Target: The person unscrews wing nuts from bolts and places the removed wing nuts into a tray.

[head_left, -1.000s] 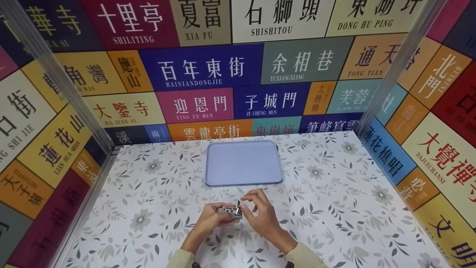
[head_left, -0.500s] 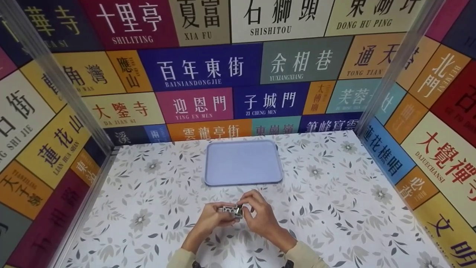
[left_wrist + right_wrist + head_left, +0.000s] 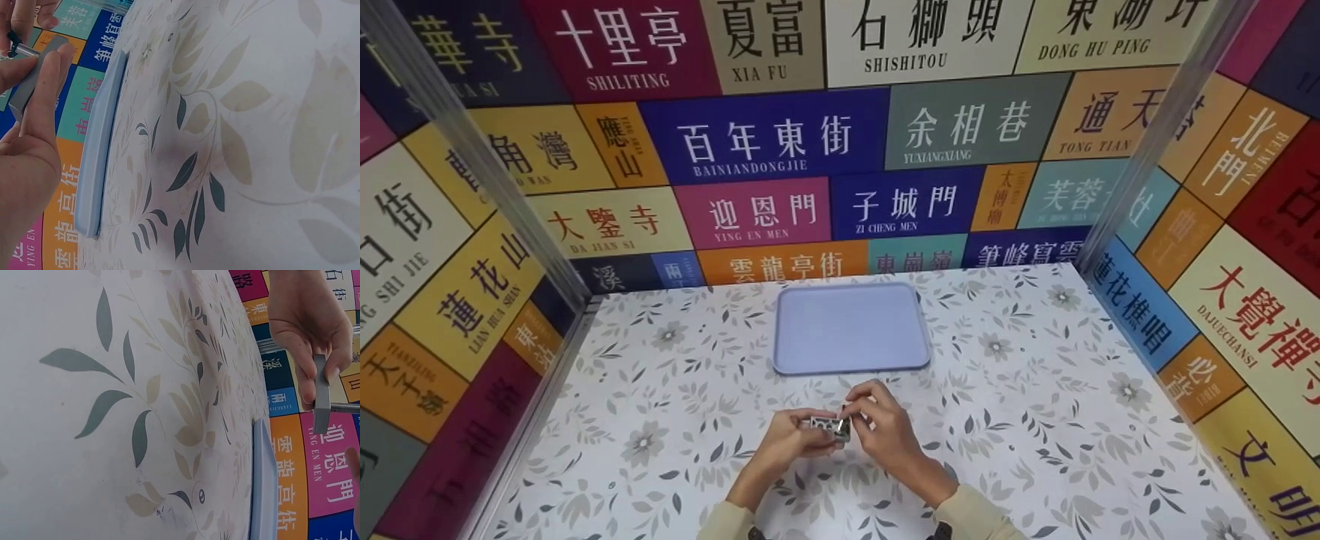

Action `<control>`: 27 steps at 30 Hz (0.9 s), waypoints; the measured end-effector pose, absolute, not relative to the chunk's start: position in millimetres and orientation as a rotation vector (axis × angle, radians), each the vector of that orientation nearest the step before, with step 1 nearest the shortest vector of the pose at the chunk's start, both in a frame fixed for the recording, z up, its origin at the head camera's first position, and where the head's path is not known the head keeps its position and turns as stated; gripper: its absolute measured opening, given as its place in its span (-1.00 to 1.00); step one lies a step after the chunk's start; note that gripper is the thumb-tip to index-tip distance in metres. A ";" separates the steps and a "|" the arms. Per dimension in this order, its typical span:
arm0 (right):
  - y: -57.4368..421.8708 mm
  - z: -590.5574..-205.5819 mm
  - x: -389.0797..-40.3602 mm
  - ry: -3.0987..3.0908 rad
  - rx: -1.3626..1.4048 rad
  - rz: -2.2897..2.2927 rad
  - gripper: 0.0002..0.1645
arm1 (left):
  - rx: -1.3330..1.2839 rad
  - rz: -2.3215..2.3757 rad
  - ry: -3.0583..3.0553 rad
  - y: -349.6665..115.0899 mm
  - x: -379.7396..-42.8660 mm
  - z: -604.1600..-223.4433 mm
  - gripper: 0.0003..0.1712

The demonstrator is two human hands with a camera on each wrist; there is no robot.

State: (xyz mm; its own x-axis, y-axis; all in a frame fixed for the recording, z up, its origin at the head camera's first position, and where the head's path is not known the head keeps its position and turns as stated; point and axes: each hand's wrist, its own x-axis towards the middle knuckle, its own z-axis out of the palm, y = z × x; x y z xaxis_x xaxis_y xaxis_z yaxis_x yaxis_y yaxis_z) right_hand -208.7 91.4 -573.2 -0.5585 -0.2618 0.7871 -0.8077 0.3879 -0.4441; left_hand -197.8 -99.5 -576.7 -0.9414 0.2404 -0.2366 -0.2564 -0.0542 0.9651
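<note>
My left hand (image 3: 795,433) holds a small grey metal block (image 3: 826,426) with round openings in its upper face. Fingers and thumb grip the block from its two sides. From one face sticks out a threaded metal bolt (image 3: 344,406), dark at its outer end, as the bolt (image 3: 23,49) shows in the left wrist view. My right hand (image 3: 887,431) is at the block's right end, thumb and forefinger bent around the bolt's dark end; its fingers hide part of it. Only fingertips of the right hand (image 3: 354,481) enter the right wrist view.
A pale blue rectangular tray (image 3: 851,330) lies on the table beyond both hands. A white cloth with leaves and flowers (image 3: 660,390) covers the table. Walls of coloured sign panels (image 3: 769,139) stand behind and at both sides, with metal posts (image 3: 1140,161) at the corners.
The right forefinger and thumb have come in from a spread pose to the bolt's dark end, which stood upright and now shows less. The left hand and block have stayed nearly still.
</note>
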 end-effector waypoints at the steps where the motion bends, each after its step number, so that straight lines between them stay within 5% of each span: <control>1: 91.5 -572.8 -208.8 -2.025 0.915 1.136 -0.65 | -0.013 2.063 1.892 -99.7 -197.8 -576.8 -0.52; 10: 95.2 -571.7 -204.4 -2.121 0.818 1.160 -0.81 | -0.036 2.060 1.884 -101.5 -198.5 -576.2 -0.50; 27: 91.3 -574.1 -206.8 -2.080 0.953 1.130 -0.64 | -0.031 2.064 1.878 -102.3 -198.7 -579.2 -0.50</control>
State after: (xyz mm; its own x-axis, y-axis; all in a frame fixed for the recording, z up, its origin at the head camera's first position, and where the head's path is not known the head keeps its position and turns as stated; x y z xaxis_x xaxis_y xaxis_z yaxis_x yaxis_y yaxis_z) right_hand -206.8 91.3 -574.1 -0.5756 -0.3109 0.7563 -0.8037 0.3856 -0.4531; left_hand -198.7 -102.3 -579.2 -0.9390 0.2393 -0.2472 -0.2686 -0.0610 0.9613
